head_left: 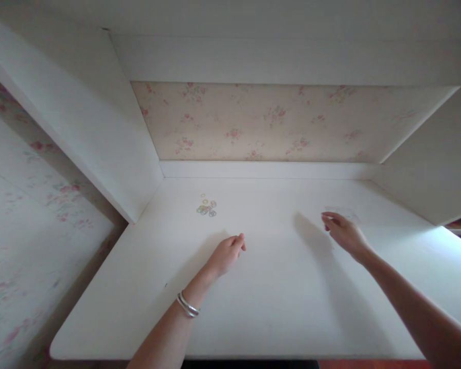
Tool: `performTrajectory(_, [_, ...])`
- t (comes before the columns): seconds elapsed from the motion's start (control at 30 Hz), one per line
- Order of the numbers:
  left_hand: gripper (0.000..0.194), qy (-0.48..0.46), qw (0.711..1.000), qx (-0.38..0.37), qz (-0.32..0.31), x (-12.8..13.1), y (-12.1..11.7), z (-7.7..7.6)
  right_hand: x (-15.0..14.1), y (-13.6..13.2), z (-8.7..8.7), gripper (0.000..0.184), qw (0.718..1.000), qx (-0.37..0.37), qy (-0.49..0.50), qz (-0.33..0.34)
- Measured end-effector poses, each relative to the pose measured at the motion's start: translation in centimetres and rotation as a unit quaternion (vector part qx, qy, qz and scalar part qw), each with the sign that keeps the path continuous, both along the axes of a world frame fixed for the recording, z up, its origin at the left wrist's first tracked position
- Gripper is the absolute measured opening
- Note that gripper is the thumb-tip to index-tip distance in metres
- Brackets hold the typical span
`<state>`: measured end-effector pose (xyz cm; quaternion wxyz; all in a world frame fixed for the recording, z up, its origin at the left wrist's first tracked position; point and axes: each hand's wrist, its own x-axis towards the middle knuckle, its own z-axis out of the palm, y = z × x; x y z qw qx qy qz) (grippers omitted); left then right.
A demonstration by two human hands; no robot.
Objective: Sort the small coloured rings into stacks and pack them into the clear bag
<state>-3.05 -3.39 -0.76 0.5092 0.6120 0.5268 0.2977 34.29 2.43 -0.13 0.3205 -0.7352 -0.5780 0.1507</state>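
My left hand (pixel 227 252) is over the middle of the white tabletop, its fingers curled together in a pinch. Whatever may lie between those fingertips is too small or hidden. Two silver-coloured bangles (pixel 188 304) circle the left wrist. Beyond and to the left of this hand lies a small pile of thin coloured rings (pixel 206 209), perhaps rubber bands. Off to the right, my right hand (pixel 342 231) hovers above the table with loosely bent fingers slightly apart and nothing visible in them. Partly behind it is a flat, clear plastic piece (pixel 349 213), maybe a bag.
A white table (pixel 276 307) spans the view, with a tiny dark speck (pixel 166 285) at left. White side panels (pixel 111 128) and an overhead shelf (pixel 284 56) enclose it. Floral wallpaper (pixel 253 123) covers the back. Reddish items show at the far right edge.
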Motion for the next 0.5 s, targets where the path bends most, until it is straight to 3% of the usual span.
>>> performTrajectory(0.17, [0.043,0.067,0.996,0.055,-0.008,0.1,0.0,0.0,-13.3,-3.5,0.6,0.042,0.962,-0.067,0.208,0.164])
performTrajectory(0.23, [0.038,0.081,0.995,0.061,-0.008,0.1,-0.1,-0.2,-18.0,-4.8,0.2,0.044,0.934,-0.074,0.301,0.179])
performTrajectory(0.3, [0.036,0.093,0.993,0.074,-0.009,0.2,-0.1,-0.4,-21.4,-5.7,-0.5,0.044,0.929,-0.059,0.318,0.18])
performTrajectory(0.4, [0.037,0.106,0.99,0.094,-0.015,0.2,-0.1,-0.7,-23.8,-6.1,-1.6,0.037,0.946,-0.012,0.24,0.217])
performTrajectory(0.5, [0.038,0.124,0.986,0.104,-0.03,0.4,-0.4,-0.8,-23.4,-6.0,-2.0,0.036,0.947,-0.015,0.222,0.233])
